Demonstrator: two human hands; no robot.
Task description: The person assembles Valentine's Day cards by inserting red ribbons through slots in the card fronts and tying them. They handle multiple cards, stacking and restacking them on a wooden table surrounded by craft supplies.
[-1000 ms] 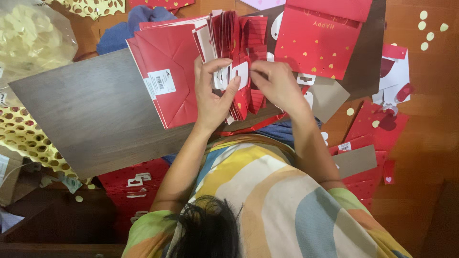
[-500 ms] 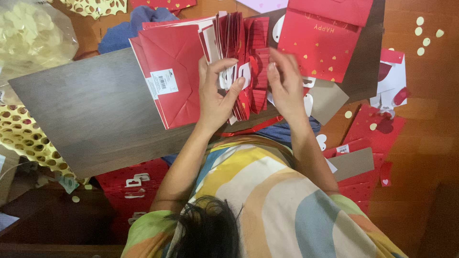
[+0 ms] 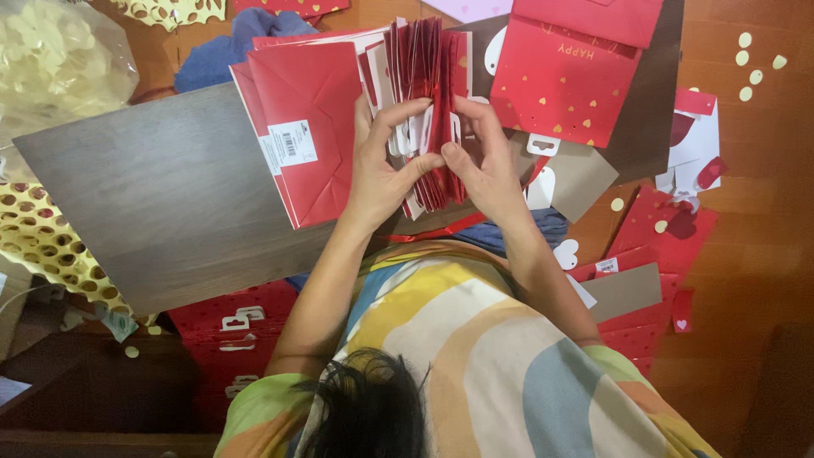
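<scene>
both hands have closed in on the stack of red envelopes (image 3: 424,110) since a second ago, thumbs now pressed into its fanned edges. stack stands on the grey board (image 3: 153,187) over the counter. left hand (image 3: 386,161) clamps the near side, fingers curled over the top; right hand (image 3: 483,161) pinches the other side. a red gift bag (image 3: 564,85) lies just beside.

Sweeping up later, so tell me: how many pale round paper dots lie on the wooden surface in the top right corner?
5 pale dots: top, just below it, far right, middle, lowest. Others may be hidden.
</scene>
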